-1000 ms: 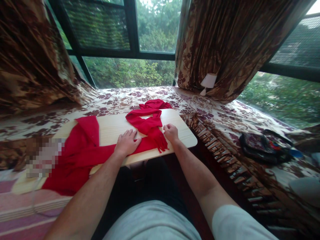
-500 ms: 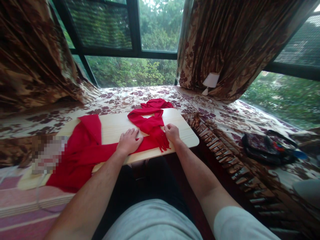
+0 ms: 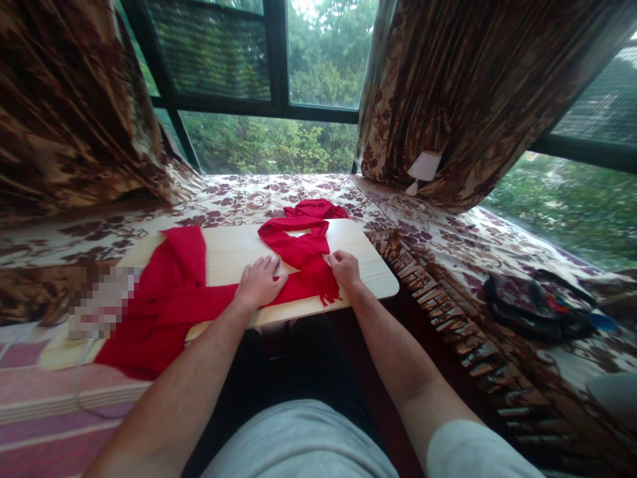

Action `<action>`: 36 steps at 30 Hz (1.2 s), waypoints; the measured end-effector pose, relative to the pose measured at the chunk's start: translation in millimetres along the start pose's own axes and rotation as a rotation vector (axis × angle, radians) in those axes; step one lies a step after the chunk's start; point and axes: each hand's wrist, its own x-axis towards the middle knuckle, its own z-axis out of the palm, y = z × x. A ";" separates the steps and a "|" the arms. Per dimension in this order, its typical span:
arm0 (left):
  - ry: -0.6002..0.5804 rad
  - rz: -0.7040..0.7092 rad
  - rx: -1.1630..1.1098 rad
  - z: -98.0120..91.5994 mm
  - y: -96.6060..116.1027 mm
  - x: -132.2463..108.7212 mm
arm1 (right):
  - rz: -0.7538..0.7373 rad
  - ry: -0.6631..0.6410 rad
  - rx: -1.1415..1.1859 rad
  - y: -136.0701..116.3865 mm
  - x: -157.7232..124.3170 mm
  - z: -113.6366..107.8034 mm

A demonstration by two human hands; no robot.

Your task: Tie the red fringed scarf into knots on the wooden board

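A long red scarf (image 3: 182,302) lies across a pale wooden board (image 3: 231,249), with a loose, bunched part on the left and a strip along the near edge. Its fringed end is folded over on the right, and more red cloth (image 3: 318,208) is heaped behind. My left hand (image 3: 259,282) rests flat on the near strip, fingers stretched out. At the side of the folded end, my right hand (image 3: 344,267) is closed, thumb and fingers pinching the scarf's edge just above the fringe. The fingertips are partly hidden.
A blurred-out object (image 3: 102,302) with a cable lies at the board's left end. Flower-patterned cloth (image 3: 233,192) covers the ledge below the windows. A small white lamp (image 3: 424,166) stands by the curtain, and a dark bag (image 3: 527,309) lies at the right.
The whole scene has shifted slightly rightward as my head turned a little. Both hands keep nearly the same places on the scarf, which lies almost unchanged.
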 end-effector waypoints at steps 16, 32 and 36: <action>0.019 -0.003 -0.062 1.6 0.1 0.2 | -0.521 -0.346 -0.118 -61.0 -19.5 -10.3; 0.100 0.003 -0.145 -6.4 -1.4 -1.1 | -0.135 -0.458 0.535 -72.4 -15.0 18.2; 0.043 -0.008 -0.210 -5.7 -5.1 1.6 | -0.178 -0.479 0.472 -72.2 -20.9 15.3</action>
